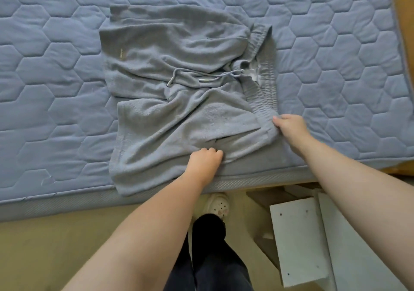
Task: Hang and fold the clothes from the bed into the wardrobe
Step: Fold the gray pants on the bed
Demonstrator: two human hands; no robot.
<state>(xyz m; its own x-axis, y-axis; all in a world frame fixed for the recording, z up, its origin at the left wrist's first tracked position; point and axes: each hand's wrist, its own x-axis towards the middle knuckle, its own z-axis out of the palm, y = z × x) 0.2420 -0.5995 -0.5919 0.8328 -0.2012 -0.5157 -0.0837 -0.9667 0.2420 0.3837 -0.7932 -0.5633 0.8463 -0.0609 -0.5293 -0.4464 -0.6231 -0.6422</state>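
A pair of grey-blue drawstring shorts point(179, 84) lies spread on the quilted blue mattress point(56, 78), waistband to the right, legs to the left, one leg hanging slightly over the near edge. My left hand point(205, 162) grips the fabric near the crotch seam at the near side, fingers curled into the cloth. My right hand point(290, 127) pinches the near end of the elastic waistband. The drawstring point(201, 79) lies loose across the middle.
The mattress's near edge point(67, 199) runs across the frame. Below it is tan floor, my dark trouser legs and a white clog point(218, 205). White flat boards with holes point(300, 241) lean at the lower right. A wooden bed frame point(401, 22) shows at the right.
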